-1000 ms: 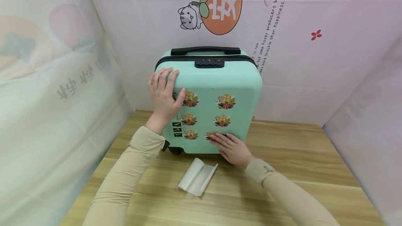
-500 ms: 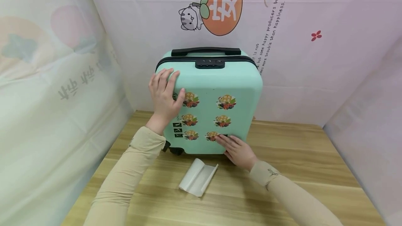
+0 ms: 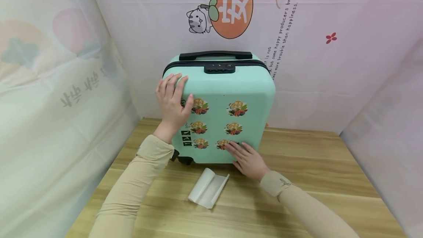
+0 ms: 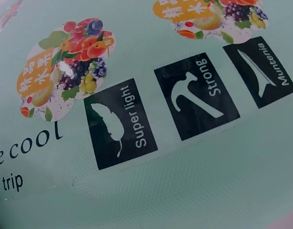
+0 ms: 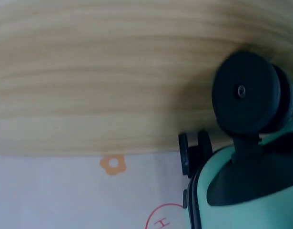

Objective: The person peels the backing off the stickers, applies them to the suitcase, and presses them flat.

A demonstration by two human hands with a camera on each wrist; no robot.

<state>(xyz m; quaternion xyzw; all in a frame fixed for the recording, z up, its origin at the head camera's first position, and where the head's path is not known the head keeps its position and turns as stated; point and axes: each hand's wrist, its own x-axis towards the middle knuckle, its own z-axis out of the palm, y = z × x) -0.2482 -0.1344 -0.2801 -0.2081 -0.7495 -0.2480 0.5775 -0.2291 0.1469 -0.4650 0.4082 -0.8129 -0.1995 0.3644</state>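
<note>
A mint-green hard-shell suitcase point(image 3: 211, 87) stands upright in the head view, with several round fruit stickers point(image 3: 237, 108) in two columns on its front. My left hand point(image 3: 173, 100) rests on its upper left corner, fingers spread over the edge. Low on the front, the straight fingers of my right hand point(image 3: 246, 159) touch the edge of the bottom right sticker point(image 3: 222, 144). That sticker's right side is partly covered by the fingertips. The left wrist view shows fruit stickers point(image 4: 67, 69) beside printed dark squares point(image 4: 121, 124). Suitcase wheels point(image 5: 246, 93) appear in the right wrist view.
A loosely rolled white sheet point(image 3: 208, 188) lies on the wooden table point(image 3: 314, 164) in front of the suitcase. Printed cloth walls point(image 3: 307, 65) stand behind and at both sides. A black carry handle point(image 3: 214, 54) and a combination lock point(image 3: 219, 68) are at the suitcase's top.
My right hand has slid slightly right along the bottom right sticker, uncovering more of it. The left hand, the suitcase and the white sheet keep their places.
</note>
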